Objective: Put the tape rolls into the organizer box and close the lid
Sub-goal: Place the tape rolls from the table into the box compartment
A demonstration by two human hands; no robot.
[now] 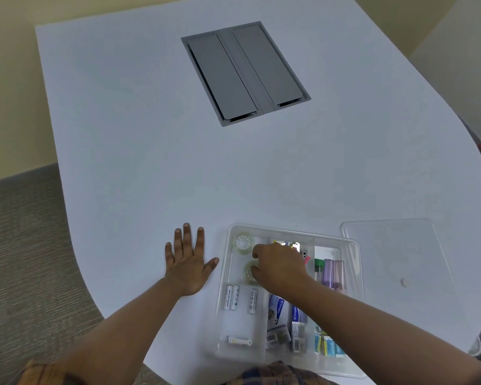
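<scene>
Head view, the only one. Right hand (279, 266) reached into the far-left compartment of the clear organizer box (223, 307), fingers (257, 250) curled narrow around the nearer tape roll (249, 272), which was lying flat inside that compartment; whether gripped or just being let go, could not tell. Second tape roll (242, 242) already flat in the same compartment, just beyond the first and close to the far wall, likely pushed back to leave room for its twin. Left hand (188, 263) pressed palm-down on the counter (150, 162) just beside the box's left wall, fingers spread wide and holding nothing, probably there to brace the body, not touching the box. Batteries (239, 298) loose in the compartment nearer the body, small cartons and tubes further right. Clear lid (395, 251) laid flat on the counter to the right, its left edge tucked by the box's far-right corner, kept within easy reach of the right hand for closing. Grey cable hatch (245, 73) set into the counter well beyond, out of the way. Both rolls appeared in; only the lid seemed left.
</scene>
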